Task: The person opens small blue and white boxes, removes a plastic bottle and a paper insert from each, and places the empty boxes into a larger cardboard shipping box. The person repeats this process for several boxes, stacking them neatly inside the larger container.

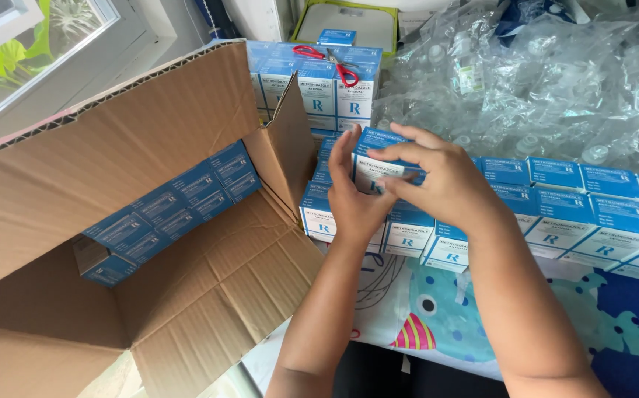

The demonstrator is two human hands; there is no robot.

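Between a large cardboard carton (113,243) lying open on its side at the left and rows of small blue-and-white medicine boxes (555,214) on the right, two bare hands meet over one box. The left hand (353,195) stands upright, palm against the near end of the small medicine box (378,166), fingers raised and loosely spread. The right hand (445,180) curls over the box from the right, thumb and fingers pinching its far end, so the box is held between both hands just above the stacked rows.

Judging by the line of identical boxes (179,210) already standing along the carton's back wall, the step in hand looks like picking up or squaring one box for packing. A next move would call for a firm two-sided hold and a short carry left, into the gap beside the packed row.

Red-handled scissors (330,63) rest on a taller stack behind. Clear plastic bags of vials (548,88) fill the far right.
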